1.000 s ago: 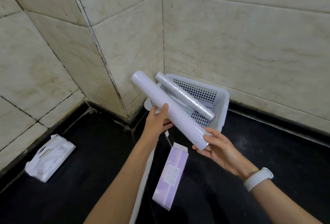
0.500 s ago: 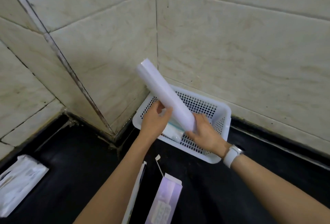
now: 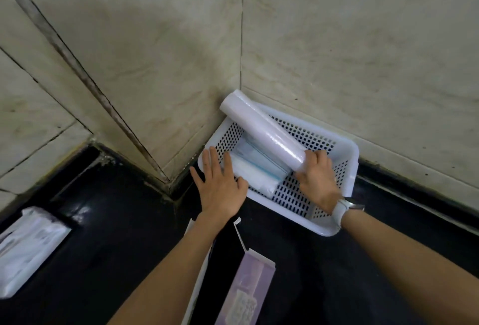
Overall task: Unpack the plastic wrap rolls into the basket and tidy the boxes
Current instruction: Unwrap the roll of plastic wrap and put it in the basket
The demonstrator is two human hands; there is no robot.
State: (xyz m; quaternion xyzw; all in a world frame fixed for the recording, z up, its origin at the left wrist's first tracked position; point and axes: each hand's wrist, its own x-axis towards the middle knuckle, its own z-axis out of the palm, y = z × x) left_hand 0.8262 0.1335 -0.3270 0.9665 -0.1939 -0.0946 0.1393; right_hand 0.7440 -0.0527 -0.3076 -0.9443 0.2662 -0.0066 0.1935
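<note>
White perforated plastic basket (image 3: 347, 158): the right hand (image 3: 317, 179) grips a white plastic-wrap roll's (image 3: 261, 130) lower end. The left hand (image 3: 220, 184) lies flat, fingers spread, on its near rim.

A white perforated basket (image 3: 344, 169) is sitting wedged into the corner where two tiled walls (image 3: 363, 39) are meeting, so reaching in is possible only from the front and above. A roll (image 3: 261, 130) is slanting across its opening, and flat packets (image 3: 256, 166) are lying inside beneath it. An open purple box (image 3: 246, 291) is lying on the dark counter (image 3: 116, 221) in front, and a white packet (image 3: 28, 247) is lying far to the left, with bare counter showing between them.
</note>
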